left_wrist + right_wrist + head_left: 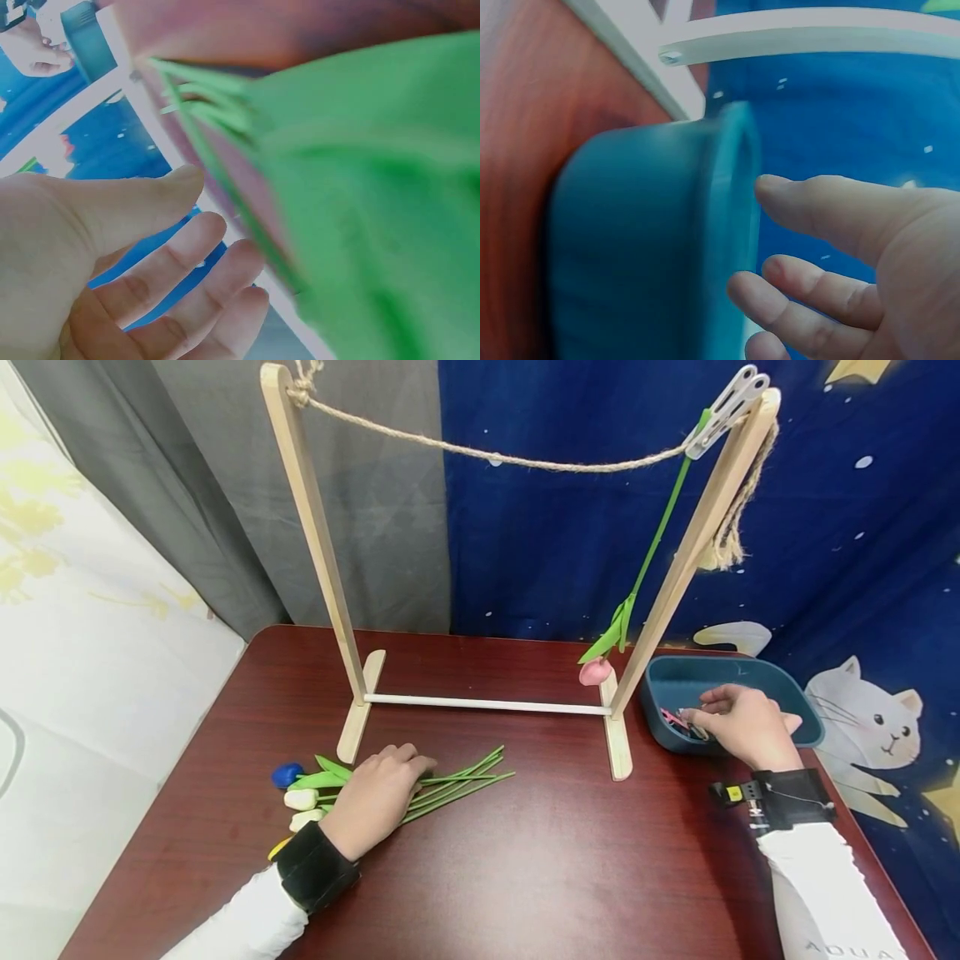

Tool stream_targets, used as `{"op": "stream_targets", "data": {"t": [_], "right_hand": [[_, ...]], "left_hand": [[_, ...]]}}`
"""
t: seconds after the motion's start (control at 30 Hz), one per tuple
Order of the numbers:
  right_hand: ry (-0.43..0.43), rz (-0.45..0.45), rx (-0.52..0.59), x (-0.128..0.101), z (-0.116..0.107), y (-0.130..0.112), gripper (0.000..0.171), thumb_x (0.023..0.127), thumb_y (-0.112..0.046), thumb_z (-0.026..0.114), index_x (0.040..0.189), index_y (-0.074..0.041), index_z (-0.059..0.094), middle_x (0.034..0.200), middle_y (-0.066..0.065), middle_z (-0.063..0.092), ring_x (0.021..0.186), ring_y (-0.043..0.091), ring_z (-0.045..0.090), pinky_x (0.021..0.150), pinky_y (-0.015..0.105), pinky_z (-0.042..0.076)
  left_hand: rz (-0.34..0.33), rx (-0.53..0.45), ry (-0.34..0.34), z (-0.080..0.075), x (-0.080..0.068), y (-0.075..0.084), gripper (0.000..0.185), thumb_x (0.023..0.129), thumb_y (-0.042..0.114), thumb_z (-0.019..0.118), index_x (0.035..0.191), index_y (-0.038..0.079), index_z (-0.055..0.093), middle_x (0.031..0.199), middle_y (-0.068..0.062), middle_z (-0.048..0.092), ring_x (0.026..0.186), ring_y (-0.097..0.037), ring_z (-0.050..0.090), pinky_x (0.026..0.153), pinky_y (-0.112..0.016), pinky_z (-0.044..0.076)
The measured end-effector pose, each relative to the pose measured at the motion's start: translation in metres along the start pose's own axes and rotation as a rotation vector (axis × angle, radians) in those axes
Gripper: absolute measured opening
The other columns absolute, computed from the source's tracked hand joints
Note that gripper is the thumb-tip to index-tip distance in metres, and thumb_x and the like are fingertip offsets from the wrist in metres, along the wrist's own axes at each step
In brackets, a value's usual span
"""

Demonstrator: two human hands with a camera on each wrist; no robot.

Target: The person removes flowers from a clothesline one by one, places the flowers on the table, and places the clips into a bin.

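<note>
Several artificial tulips lie on the table at the left: a blue tulip (287,775), white tulips (301,799) and a yellow one, with green stems (468,781) pointing right. My left hand (378,797) is over their stems. In the left wrist view its loosely bent fingers are beside a green leaf (375,187), gripping nothing visible. My right hand (746,727) reaches over a blue-green bin (671,672) holding small clips (675,720). Thumb and fingers are apart in the right wrist view, near the bin's rim.
A wooden frame (318,518) stands on the table with a sagging twine rope (487,454) across its top. At its right end, a white clothespin (727,412) holds a pink tulip (596,672) hanging upside down. Curtains are behind.
</note>
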State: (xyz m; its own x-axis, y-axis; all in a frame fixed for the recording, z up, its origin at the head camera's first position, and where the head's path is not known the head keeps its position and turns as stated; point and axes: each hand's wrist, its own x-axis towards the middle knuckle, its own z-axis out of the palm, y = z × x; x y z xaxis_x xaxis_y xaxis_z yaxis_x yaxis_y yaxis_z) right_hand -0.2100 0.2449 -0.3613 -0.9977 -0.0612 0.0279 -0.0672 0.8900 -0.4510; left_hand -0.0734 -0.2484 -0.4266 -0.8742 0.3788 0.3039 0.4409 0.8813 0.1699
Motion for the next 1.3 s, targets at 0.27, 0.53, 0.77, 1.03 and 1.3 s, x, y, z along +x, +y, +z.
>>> {"op": "stream_targets", "data": {"t": [0.27,0.53,0.77,1.03,1.3], "right_hand": [[0.087,-0.083,-0.043,-0.015,-0.032,-0.030,0.056,0.099,-0.043,0.075,0.126,0.005,0.065,0.112,0.030,0.072,0.107,0.051,0.057,0.087,0.078,0.017],[0.226,-0.203,-0.043,-0.032,-0.073,-0.069,0.046,0.096,-0.034,0.081,0.123,0.001,0.069,0.112,0.029,0.072,0.103,0.045,0.058,0.095,0.079,0.015],[0.363,-0.262,-0.078,-0.048,-0.120,-0.113,0.047,0.093,-0.029,0.083,0.127,0.001,0.070,0.114,0.030,0.070,0.102,0.041,0.056,0.092,0.071,0.015],[0.441,-0.329,-0.142,-0.055,-0.165,-0.162,0.054,0.096,-0.029,0.078,0.137,0.004,0.065,0.126,0.035,0.064,0.120,0.054,0.049,0.109,0.077,0.013],[0.544,-0.441,-0.179,-0.045,-0.192,-0.197,0.060,0.098,-0.038,0.075,0.146,-0.003,0.062,0.132,0.032,0.063,0.128,0.048,0.050,0.114,0.058,0.025]], "left_hand": [[0.029,-0.056,0.038,-0.033,0.008,0.010,0.038,0.088,0.008,0.087,0.124,0.010,0.077,0.106,-0.003,0.071,0.091,-0.022,0.067,0.080,-0.037,0.060],[0.029,-0.129,0.077,-0.061,0.030,0.016,0.045,0.092,0.016,0.086,0.133,0.008,0.072,0.111,-0.006,0.071,0.097,-0.023,0.068,0.082,-0.039,0.060],[0.019,-0.221,0.128,-0.076,0.058,0.025,0.049,0.097,0.020,0.081,0.142,0.009,0.066,0.124,-0.007,0.070,0.112,-0.023,0.067,0.090,-0.041,0.060],[0.021,-0.360,0.219,-0.089,0.094,0.040,0.051,0.100,0.021,0.078,0.146,0.008,0.061,0.118,-0.006,0.069,0.109,-0.021,0.066,0.090,-0.039,0.055],[0.055,-0.577,0.310,-0.098,0.135,0.054,0.047,0.101,0.017,0.076,0.144,0.005,0.062,0.116,-0.007,0.067,0.100,-0.023,0.066,0.086,-0.036,0.055]]}}
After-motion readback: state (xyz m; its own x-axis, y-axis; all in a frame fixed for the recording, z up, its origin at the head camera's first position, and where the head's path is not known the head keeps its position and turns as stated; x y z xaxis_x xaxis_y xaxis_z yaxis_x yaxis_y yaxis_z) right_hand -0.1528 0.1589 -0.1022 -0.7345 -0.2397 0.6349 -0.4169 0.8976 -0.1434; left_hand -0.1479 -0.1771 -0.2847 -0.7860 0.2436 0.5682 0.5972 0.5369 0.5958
